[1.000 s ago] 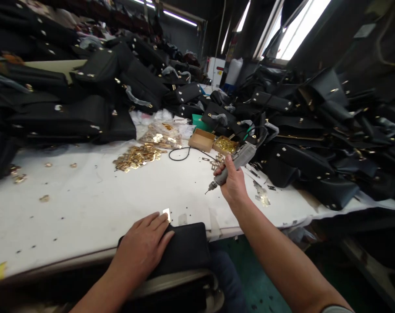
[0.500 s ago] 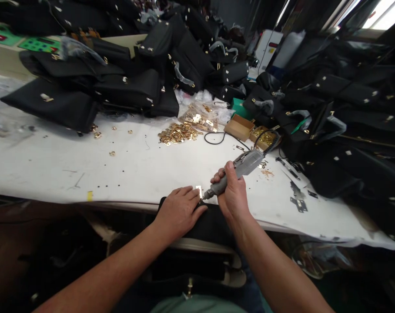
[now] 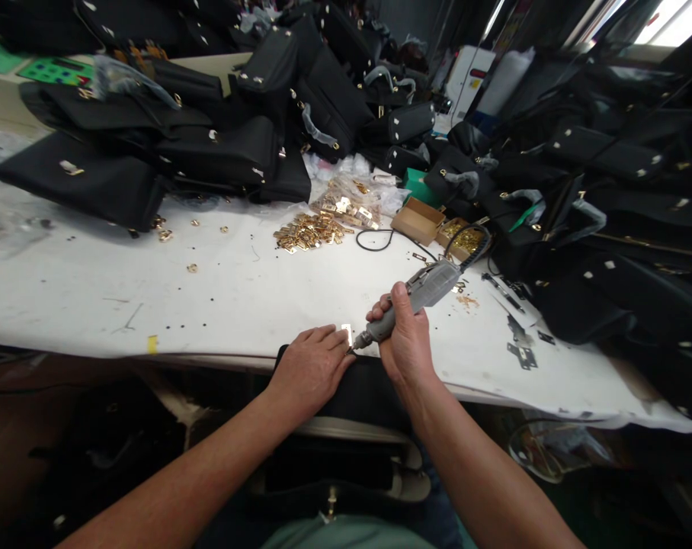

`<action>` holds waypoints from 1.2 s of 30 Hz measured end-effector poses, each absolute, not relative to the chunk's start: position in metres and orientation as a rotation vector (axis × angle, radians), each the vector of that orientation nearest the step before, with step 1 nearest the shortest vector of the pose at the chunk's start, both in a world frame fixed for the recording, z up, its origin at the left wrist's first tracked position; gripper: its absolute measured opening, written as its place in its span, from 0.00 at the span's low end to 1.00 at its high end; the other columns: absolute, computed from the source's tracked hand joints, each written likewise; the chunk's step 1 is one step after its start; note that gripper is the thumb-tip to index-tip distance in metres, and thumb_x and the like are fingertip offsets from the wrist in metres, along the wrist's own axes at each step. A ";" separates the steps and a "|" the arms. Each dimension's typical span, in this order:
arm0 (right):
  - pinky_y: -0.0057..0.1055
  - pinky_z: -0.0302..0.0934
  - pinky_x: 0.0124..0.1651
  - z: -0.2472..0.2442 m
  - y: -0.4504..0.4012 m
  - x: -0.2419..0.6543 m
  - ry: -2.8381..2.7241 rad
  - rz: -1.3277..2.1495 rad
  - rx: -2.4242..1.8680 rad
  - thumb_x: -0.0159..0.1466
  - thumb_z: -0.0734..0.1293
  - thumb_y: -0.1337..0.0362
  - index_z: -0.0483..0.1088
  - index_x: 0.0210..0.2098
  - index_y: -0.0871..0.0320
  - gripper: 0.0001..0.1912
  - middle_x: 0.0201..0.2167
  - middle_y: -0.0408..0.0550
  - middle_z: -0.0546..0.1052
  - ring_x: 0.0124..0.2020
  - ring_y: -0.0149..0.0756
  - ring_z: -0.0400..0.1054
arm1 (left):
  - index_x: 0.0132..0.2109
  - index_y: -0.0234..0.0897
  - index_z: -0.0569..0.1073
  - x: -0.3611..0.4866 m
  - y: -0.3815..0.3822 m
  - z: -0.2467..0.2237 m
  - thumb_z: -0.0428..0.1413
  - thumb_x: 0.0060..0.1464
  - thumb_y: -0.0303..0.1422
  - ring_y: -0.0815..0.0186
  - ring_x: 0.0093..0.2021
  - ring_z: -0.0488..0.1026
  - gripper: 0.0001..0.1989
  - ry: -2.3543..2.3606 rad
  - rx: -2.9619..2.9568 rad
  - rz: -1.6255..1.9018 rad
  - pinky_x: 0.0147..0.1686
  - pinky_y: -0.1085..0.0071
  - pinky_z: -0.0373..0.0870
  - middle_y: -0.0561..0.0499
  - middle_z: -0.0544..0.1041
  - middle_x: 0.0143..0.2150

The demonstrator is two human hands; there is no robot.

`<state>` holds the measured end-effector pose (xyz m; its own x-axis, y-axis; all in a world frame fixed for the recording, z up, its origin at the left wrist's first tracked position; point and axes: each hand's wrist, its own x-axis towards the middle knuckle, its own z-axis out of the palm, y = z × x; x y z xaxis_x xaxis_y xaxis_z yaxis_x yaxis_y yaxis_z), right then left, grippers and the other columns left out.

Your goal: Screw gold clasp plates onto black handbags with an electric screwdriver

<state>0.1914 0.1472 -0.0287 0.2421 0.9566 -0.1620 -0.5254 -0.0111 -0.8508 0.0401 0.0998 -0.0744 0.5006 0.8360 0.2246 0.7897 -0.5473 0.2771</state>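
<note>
My right hand [image 3: 404, 332] is wrapped round a grey electric screwdriver [image 3: 418, 297], its tip pointing down and left. That tip meets the lower end of a shiny gold metal plate [image 3: 347, 335] at the edge of a black bag flap [image 3: 369, 389]. Pressed on the flap's left part is my left hand [image 3: 312, 366], its fingertips against the plate and its thumb close to the screwdriver tip. The open black bag [image 3: 328, 463] hangs below the table edge, in front of my body.
On the white table [image 3: 254, 297] lie a pile of gold fittings [image 3: 312, 231], a cardboard box [image 3: 418, 221], a box of small gold pieces [image 3: 465, 238] and black metal plates [image 3: 520, 355]. Black bags [image 3: 77, 179] are heaped left, behind and right.
The thumb of my left hand has drawn in closer to its fingers, beside the screwdriver tip. The whole view has shifted slightly. My right hand keeps its grip on the screwdriver.
</note>
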 end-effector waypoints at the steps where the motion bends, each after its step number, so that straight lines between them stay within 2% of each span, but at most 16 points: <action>1: 0.25 0.60 0.25 -0.028 0.147 0.191 -0.564 1.273 -0.983 0.58 0.75 0.46 0.64 0.32 0.56 0.23 0.23 0.37 0.67 0.23 0.27 0.65 | 0.58 0.38 0.75 0.040 0.100 -0.074 0.51 0.69 0.35 0.54 0.59 0.71 0.15 1.414 2.601 0.501 0.56 0.54 0.69 0.46 0.78 0.57; 23: 0.26 0.61 0.28 -0.029 0.140 0.187 -0.583 1.260 -0.980 0.59 0.76 0.50 0.67 0.32 0.57 0.20 0.24 0.38 0.70 0.23 0.28 0.65 | 0.56 0.39 0.75 0.040 0.101 -0.078 0.53 0.67 0.34 0.54 0.59 0.71 0.14 1.415 2.618 0.510 0.56 0.54 0.71 0.49 0.78 0.57; 36: 0.27 0.58 0.22 -0.036 0.172 0.190 -0.804 1.060 -1.112 0.58 0.75 0.46 0.70 0.30 0.58 0.21 0.20 0.41 0.72 0.20 0.30 0.64 | 0.53 0.36 0.76 0.040 0.100 -0.074 0.55 0.66 0.34 0.52 0.58 0.72 0.13 1.421 2.622 0.521 0.54 0.54 0.72 0.46 0.79 0.56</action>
